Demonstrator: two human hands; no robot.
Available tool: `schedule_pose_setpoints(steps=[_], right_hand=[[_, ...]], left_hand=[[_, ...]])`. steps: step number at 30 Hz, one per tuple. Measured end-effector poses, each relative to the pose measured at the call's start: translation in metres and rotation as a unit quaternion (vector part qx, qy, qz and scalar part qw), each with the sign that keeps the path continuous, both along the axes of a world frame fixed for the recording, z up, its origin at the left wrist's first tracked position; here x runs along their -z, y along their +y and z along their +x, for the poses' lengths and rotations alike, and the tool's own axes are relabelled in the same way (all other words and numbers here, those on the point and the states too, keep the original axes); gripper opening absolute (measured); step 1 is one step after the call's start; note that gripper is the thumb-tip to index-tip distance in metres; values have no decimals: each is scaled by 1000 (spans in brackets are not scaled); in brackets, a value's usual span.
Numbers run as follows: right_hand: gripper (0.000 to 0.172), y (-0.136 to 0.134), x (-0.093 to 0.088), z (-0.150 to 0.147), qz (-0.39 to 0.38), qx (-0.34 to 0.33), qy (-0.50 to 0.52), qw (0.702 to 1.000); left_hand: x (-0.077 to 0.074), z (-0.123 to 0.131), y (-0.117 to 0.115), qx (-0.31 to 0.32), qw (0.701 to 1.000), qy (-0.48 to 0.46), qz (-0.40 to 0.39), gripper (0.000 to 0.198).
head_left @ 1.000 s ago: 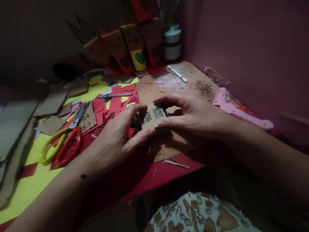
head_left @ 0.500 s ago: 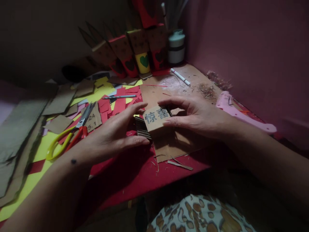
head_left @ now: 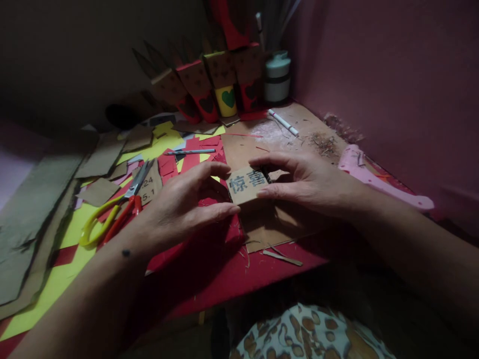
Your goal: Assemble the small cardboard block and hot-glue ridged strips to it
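A small brown card with two dark printed signs sits in the middle of the desk, held up a little over a bigger brown sheet. The right hand pinches the card's right side, with fingers curled over the top edge and the thumb under it. The left hand is half open beside the card's left side, with its fingers bent like a cup; its thumb tip comes close to the card's lower left corner, but I cannot tell if it touches. Red paper bits lie under and behind the left hand. To the left, scissors with yellow and red handles lie on yellow paper. A thin pencil lies on the red bits farther back. At the back of the desk stand paper boxes with hearts, and next to them a white jar. A white pen lies near the jar. A pink tool lies along the pink wall on the right, past the right hand. Spotted cloth shows at the bottom.
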State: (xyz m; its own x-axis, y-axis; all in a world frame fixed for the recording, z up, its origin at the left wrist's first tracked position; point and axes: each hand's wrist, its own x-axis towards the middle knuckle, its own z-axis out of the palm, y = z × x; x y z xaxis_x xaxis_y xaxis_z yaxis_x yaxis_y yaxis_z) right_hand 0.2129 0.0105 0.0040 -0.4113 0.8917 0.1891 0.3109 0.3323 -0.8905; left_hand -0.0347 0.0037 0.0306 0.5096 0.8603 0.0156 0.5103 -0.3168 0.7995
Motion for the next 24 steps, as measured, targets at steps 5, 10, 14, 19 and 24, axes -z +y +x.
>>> schedule_pose_setpoints(steps=[5,10,14,19,24], right_hand=[[43,0,1,1,5,2,-16,1000],[43,0,-1,1,0,-9,-11,1000],[48,-1,-5,5,-21,-33,-4,999],[60,-3,-7,9,-75,-54,8,996],[58,-3,-4,10,-75,-41,28,996]], left_hand=[[-1,3,-2,-9,999,23,23,43],[0,4,-3,-6,997,46,67,40],[-1,3,-2,7,992,71,103,36],[-1,1,-2,21,989,82,123,35],[-1,1,-3,23,990,80,116,34]])
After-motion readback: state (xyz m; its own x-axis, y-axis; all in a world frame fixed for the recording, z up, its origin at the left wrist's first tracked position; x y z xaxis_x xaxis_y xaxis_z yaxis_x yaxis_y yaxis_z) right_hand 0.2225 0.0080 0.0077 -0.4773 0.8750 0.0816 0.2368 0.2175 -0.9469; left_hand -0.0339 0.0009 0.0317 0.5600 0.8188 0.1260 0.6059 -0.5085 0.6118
